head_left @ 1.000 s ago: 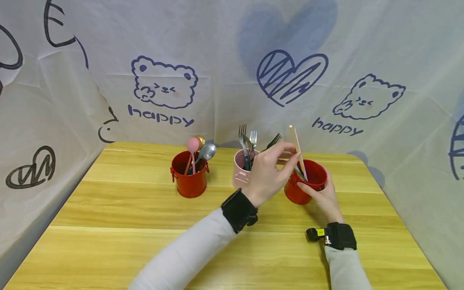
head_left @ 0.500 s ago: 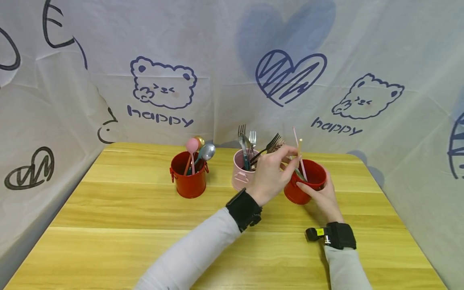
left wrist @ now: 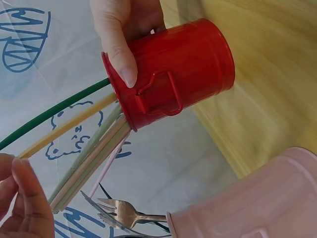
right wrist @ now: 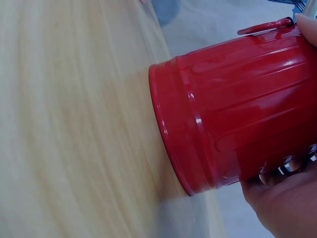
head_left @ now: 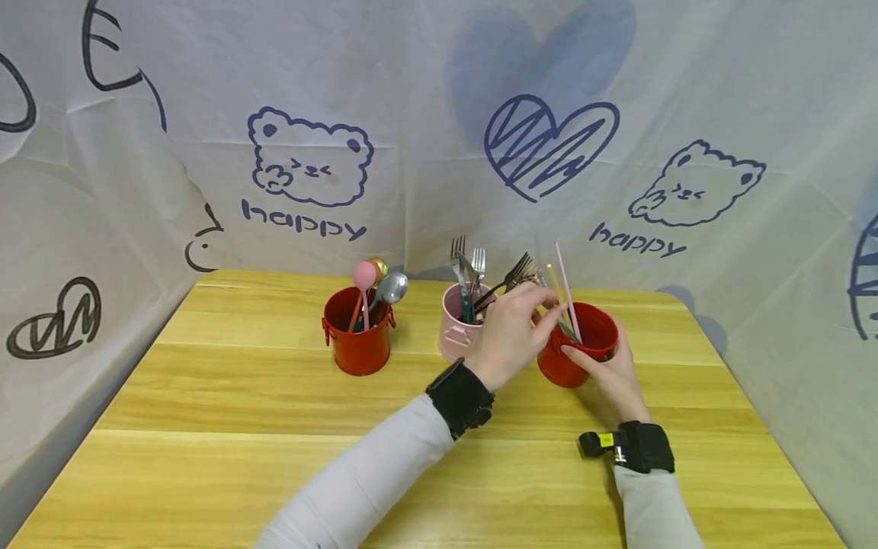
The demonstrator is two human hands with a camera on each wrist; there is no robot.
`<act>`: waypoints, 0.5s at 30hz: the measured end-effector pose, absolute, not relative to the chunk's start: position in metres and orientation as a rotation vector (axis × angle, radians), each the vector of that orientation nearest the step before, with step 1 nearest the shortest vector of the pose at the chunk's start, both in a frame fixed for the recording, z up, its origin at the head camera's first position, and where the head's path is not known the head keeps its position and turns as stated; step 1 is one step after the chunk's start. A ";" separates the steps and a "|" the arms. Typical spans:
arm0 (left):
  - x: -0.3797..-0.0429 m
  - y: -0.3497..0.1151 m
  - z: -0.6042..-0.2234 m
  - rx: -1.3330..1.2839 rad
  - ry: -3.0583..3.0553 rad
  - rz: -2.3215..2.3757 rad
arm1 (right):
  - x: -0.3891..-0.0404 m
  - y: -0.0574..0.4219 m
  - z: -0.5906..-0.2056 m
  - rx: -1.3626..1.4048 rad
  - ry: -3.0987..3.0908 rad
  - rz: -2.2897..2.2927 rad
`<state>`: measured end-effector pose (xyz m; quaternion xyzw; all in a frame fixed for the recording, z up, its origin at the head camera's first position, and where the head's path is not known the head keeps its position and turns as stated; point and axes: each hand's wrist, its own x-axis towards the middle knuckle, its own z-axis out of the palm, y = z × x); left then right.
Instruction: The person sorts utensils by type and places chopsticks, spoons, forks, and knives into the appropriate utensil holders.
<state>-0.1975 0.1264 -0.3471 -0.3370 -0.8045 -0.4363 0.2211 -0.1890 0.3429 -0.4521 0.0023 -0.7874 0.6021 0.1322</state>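
At the right, my right hand (head_left: 613, 374) grips a small red metal bucket (head_left: 562, 370) round its side, thumb at the rim. The bucket stands on the table. Out of its mouth lean straws: a yellow straw (left wrist: 64, 126), a dark green straw (left wrist: 54, 106), several pale straws (left wrist: 94, 161) and a pink straw (head_left: 565, 282). My left hand (head_left: 511, 328) pinches the yellow straw near its upper end between thumb and fingertips. The straw's lower end is hidden inside the bucket.
Left of the hands stands a pink bucket (head_left: 453, 339) with several forks (head_left: 479, 261), partly hidden by my left hand. Another red bucket (head_left: 362, 352) further left holds several spoons (head_left: 394, 288). A white printed cloth (head_left: 425, 183) hangs behind the wooden table (head_left: 226, 427).
The yellow straw's top has swung right, then back left, and now sits lower than a second ago. My left hand has shifted slightly; the right hand and bucket have stayed put.
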 end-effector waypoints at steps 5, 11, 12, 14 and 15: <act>-0.197 0.126 -0.348 -0.935 -2.336 -1.119 | -0.189 0.343 -0.452 -0.009 -2.290 1.740; -0.197 0.123 -0.352 -0.965 -2.441 -1.055 | -0.188 0.342 -0.452 -0.021 -2.281 1.758; -0.197 0.122 -0.353 -0.968 -2.449 -1.054 | -0.188 0.342 -0.451 -0.021 -2.277 1.765; -0.196 0.121 -0.356 -0.976 -2.457 -1.053 | -0.187 0.341 -0.449 -0.023 -2.272 1.776; -0.196 0.120 -0.358 -0.983 -2.457 -1.053 | -0.187 0.341 -0.447 -0.024 -2.271 1.781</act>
